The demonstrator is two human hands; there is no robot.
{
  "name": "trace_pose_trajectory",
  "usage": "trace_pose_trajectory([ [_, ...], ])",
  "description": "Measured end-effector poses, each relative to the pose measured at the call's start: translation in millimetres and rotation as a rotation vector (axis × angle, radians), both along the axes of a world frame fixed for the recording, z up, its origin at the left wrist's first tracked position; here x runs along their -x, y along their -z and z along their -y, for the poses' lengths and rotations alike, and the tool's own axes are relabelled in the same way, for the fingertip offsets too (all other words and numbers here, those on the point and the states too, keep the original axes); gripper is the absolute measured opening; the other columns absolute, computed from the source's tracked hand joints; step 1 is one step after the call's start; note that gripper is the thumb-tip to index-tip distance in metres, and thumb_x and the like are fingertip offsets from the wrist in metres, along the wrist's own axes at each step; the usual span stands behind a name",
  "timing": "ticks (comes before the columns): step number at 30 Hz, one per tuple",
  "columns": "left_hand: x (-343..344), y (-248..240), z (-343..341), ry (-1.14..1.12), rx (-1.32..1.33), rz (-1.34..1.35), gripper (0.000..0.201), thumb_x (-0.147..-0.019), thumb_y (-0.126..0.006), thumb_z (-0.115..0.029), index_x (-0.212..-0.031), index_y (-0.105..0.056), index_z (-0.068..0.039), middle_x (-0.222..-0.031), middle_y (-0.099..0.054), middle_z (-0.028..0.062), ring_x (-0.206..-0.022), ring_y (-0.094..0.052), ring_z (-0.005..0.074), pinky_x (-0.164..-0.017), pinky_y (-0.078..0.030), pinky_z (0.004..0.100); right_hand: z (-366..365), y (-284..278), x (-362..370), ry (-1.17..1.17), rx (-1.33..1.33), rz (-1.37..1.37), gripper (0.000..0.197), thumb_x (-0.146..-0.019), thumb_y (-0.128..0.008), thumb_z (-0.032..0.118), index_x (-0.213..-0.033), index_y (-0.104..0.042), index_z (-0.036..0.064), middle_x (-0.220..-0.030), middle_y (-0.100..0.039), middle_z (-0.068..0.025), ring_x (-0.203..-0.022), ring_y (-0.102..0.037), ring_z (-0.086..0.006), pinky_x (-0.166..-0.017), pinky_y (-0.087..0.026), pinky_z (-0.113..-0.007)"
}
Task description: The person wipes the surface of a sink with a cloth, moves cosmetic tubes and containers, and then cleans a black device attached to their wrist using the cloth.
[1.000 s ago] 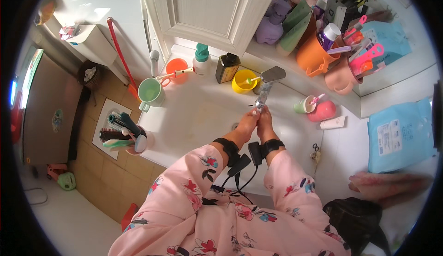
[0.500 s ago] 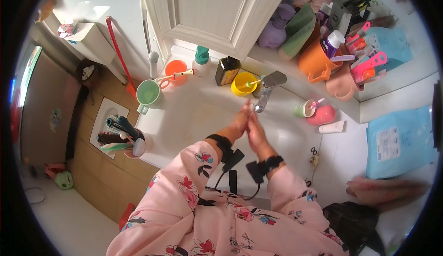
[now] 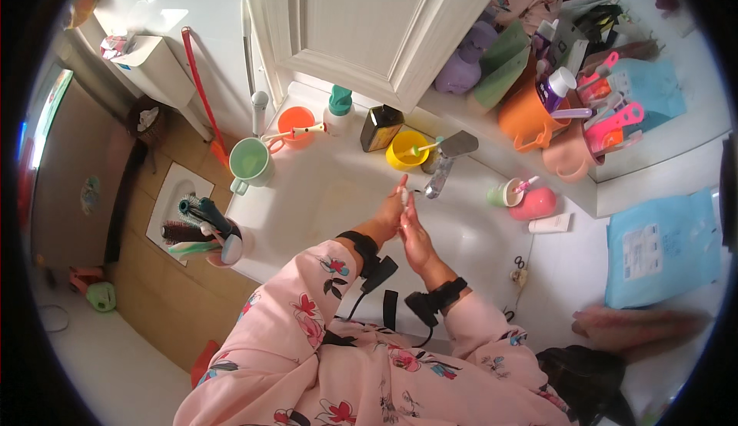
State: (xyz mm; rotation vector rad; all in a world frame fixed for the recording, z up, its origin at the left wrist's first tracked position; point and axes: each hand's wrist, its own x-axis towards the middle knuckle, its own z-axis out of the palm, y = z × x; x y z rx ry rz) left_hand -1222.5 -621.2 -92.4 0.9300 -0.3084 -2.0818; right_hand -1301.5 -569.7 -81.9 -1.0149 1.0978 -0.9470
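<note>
Over the white sink basin, my left hand and my right hand meet palm to palm, their fingers stretched out and pointing up toward the faucet. A small white patch shows between the fingers; whether it is lather or a piece of soap I cannot make out. The skin of my right hand looks wet and shiny. Both hands are just to the near left of the spout, not touching it. Each wrist wears a black strap with a small black device.
Along the basin's back edge stand a green mug, an orange cup, a pump bottle, a dark bottle and a yellow cup. Right of the basin are a pink rounded object and a blue package.
My hands have drawn slightly left and nearer to me, away from the spout. A white patch now shows between them. My view has shifted a little.
</note>
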Motion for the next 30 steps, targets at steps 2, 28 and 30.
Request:
trace_pose_trajectory([
  [2, 0.7, -12.3, 1.7, -0.03, -0.085, 0.149, 0.044, -0.092, -0.031, -0.039, -0.133, -0.029, -0.021, -0.102, -0.049, 0.0042, -0.09, -0.047, 0.0158, -0.077, -0.042, 0.0336, 13.9, -4.9, 1.5, 0.009, -0.008, 0.031, 0.059, -0.09, -0.037, 0.041, -0.136, -0.02, 0.008, -0.133, -0.031, -0.0065, -0.121, -0.029, -0.0173, -0.101, -0.019, -0.03],
  [28, -16.5, 5.3, 9.6, 0.141, 0.169, 0.356, 0.033, -0.087, -0.047, -0.036, -0.112, -0.052, -0.013, -0.083, -0.058, 0.0008, -0.072, -0.054, 0.0118, -0.055, -0.042, 0.0276, 57.3, -23.6, 49.4, 0.345, -0.351, 0.115, 0.025, -0.085, -0.049, 0.013, -0.11, -0.046, 0.0128, -0.099, -0.053, -0.0001, -0.086, -0.052, -0.0119, -0.074, -0.045, -0.028],
  [30, -11.8, 0.0, 6.8, 0.091, 0.094, 0.254, 0.034, -0.087, -0.047, -0.038, -0.11, -0.052, -0.014, -0.082, -0.057, -0.0004, -0.073, -0.054, 0.0117, -0.058, -0.043, 0.0285, 53.8, -23.3, 41.7, 0.189, -0.225, 0.114, 0.029, -0.084, -0.05, 0.011, -0.113, -0.044, 0.012, -0.097, -0.053, -0.001, -0.084, -0.052, -0.0124, -0.075, -0.046, -0.028],
])
